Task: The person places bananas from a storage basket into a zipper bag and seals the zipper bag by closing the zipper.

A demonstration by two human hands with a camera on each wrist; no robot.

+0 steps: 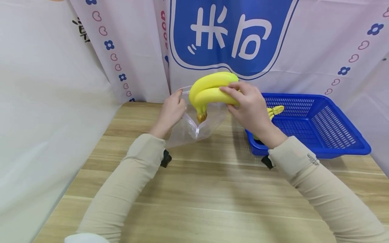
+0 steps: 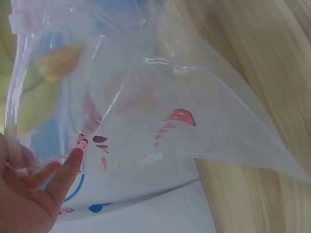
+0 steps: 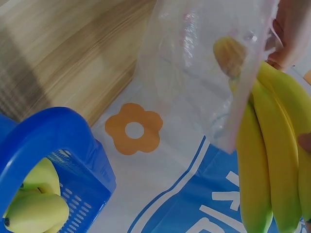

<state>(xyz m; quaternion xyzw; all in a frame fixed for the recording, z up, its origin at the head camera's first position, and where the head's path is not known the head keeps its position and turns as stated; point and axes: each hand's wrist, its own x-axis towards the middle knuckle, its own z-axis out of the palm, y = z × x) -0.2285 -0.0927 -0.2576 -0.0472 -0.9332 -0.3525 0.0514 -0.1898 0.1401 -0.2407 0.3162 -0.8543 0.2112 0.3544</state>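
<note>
A bunch of yellow bananas (image 1: 212,96) is gripped from the right by my right hand (image 1: 250,104), fingers over the top and thumb below. Its brown stem (image 1: 202,116) points down at the mouth of a clear zip bag (image 1: 183,136). My left hand (image 1: 172,111) pinches the bag's rim at the left. In the right wrist view the stem (image 3: 229,56) shows through the bag's film, while the long ends of the bananas (image 3: 272,145) are outside it. A white slider (image 2: 19,23) sits on the zip strip, and pink and red prints mark the film.
On the right stands a blue plastic basket (image 1: 343,148) with perforated walls. More bananas (image 1: 277,110) lie at its left end, partly hidden by my right hand. A printed cloth (image 1: 146,67) hangs behind the wooden table (image 1: 200,202).
</note>
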